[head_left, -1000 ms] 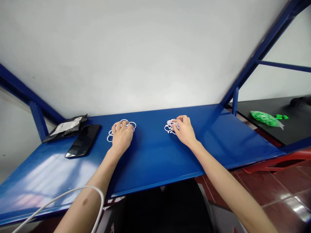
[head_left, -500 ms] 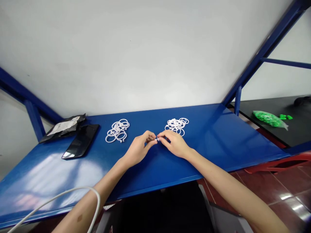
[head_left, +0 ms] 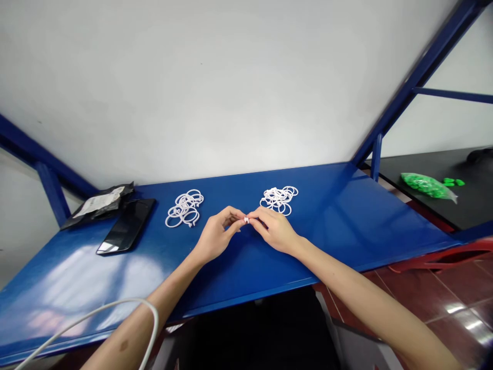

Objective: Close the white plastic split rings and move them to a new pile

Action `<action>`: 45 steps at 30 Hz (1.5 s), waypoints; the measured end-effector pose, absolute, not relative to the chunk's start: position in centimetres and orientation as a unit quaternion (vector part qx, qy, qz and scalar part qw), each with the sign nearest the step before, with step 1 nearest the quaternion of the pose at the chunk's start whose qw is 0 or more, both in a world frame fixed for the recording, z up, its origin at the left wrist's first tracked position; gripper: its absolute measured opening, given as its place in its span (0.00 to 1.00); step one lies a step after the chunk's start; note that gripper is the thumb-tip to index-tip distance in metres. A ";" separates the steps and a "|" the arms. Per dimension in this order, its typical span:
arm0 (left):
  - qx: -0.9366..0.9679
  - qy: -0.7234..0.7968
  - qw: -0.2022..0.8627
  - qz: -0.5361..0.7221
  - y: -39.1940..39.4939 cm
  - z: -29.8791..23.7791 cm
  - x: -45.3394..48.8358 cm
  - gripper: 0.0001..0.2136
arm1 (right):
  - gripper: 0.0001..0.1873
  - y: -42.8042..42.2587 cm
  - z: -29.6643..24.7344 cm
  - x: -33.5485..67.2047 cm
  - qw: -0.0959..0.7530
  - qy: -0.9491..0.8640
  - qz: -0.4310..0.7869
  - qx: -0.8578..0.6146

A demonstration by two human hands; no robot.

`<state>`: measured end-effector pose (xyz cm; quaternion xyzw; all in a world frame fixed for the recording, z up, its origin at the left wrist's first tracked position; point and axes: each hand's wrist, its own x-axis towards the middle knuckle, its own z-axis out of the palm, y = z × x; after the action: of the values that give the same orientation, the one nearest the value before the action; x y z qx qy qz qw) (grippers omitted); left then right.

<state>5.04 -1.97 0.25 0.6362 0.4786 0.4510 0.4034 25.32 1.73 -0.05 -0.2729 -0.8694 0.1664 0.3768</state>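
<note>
Nearest me, a white cable (head_left: 115, 301) loops over my left forearm, above the front edge of the blue bench (head_left: 246, 267). Past that edge my two hands meet over the bench: my left hand (head_left: 215, 236) has its thumb and fingers pinched narrow on a small white piece (head_left: 247, 220), and my right hand (head_left: 279, 231) pinches it from the other side, so it sits right between my fingertips. I'd judge this piece to be mid-handling, not finished; whether it is one part or two ends brought together, my fingers hide too much to tell. Farther back lie two loose heaps of white rings: the left heap (head_left: 186, 205) beyond my left hand, the right heap (head_left: 275, 195) just behind my right. Neither is in my grip, and I can't tell which rings, if any, are done and which are left; several look open, with knobbed ends showing in the left heap, so I'd guess work remains. Off to the left are a dark phone (head_left: 127, 226) and a black packet (head_left: 103, 200); far right, a bag of green pieces (head_left: 423, 185) rests on a black table (head_left: 470, 198), untouched.
</note>
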 end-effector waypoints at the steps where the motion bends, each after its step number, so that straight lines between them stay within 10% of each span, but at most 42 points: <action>1: 0.633 0.483 0.399 0.454 -1.9 0.2 5.0 0.11 | 0.10 1.7 0.0 25.3 0.379 -0.872 0.160 -0.265; 29: 0.787 0.395 0.110 0.461 -2.0 -0.4 5.1 0.04 | 0.15 2.1 -1.1 25.4 0.342 -0.901 0.070 -0.258; 45: 0.641 0.745 -0.169 0.071 -0.4 0.7 -1.5 0.19 | 0.09 8.2 -1.2 30.1 0.459 -0.741 0.059 -0.486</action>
<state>-1.54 -0.36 0.74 0.6414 0.7451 0.0707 -0.1688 30.07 8.19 -1.21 -0.4863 -0.7411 0.0593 0.4591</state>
